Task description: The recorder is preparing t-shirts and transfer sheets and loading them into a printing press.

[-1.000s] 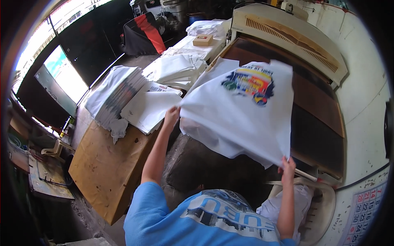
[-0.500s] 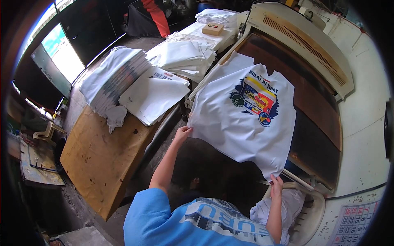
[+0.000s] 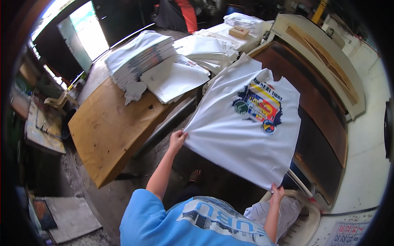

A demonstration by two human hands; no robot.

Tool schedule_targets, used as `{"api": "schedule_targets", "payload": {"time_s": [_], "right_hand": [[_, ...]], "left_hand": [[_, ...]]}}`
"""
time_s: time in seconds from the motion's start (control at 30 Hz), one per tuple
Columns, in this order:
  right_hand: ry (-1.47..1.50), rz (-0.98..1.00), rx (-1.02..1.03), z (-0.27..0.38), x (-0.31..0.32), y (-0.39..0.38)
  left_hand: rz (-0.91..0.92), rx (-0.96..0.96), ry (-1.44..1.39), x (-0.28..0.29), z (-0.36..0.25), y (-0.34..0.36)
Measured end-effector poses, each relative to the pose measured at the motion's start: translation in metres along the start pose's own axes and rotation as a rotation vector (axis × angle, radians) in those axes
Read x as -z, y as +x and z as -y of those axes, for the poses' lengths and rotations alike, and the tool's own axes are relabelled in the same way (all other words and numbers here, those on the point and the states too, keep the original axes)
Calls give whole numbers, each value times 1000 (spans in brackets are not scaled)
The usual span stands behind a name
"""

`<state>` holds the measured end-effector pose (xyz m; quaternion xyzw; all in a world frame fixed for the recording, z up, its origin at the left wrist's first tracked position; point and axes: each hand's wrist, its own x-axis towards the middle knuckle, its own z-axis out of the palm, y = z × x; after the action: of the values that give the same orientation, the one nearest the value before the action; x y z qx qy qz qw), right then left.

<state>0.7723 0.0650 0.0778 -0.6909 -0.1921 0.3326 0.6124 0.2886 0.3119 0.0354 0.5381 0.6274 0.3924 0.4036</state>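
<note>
A white shirt panel (image 3: 238,141) with a colourful print on its chest is stretched out in front of me. My left hand (image 3: 178,139) is closed on its lower left corner, thumb and fingers pinching the cloth. At the lower right corner, my right hand (image 3: 277,192) grips the hem the same way. Between my two hands the hem runs nearly straight, and creases fan out from the left grip. The panel's far end, with the neck cutout, lies over the near side of a machine's dark brown bed (image 3: 287,61).
A beige vented hood (image 3: 320,53) spans the machine. To the left, a tan-covered table (image 3: 111,127) bears a tall stack of printed cloth (image 3: 141,55) and loose white sheets (image 3: 174,80). A small box (image 3: 239,32) sits farther back. White cloth (image 3: 283,215) lies on a plastic chair (image 3: 310,221) at my right.
The shirt panel's hem has gone from sagging to nearly straight, and its wrinkles have smoothed. Both hands keep their grip. My view has shifted, so the surroundings sit farther right.
</note>
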Motion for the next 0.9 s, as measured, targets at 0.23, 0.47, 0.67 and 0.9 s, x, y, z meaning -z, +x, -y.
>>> {"api": "schedule_targets", "payload": {"time_s": [0.23,0.47,0.67,0.9], "right_hand": [[-244,249,-427,-192,154,-61],[27,696,-87,7,-3,-61],[129,878,34,125,-123,-61],[251,988,242,204,-220,-128]], "left_hand": [[221,883,477,17,180,-270],[-310,239,-852,114,34,-352],[-473,154,-627,236,-73,-358],[-680,-21,-771,324,-87,-399]]}}
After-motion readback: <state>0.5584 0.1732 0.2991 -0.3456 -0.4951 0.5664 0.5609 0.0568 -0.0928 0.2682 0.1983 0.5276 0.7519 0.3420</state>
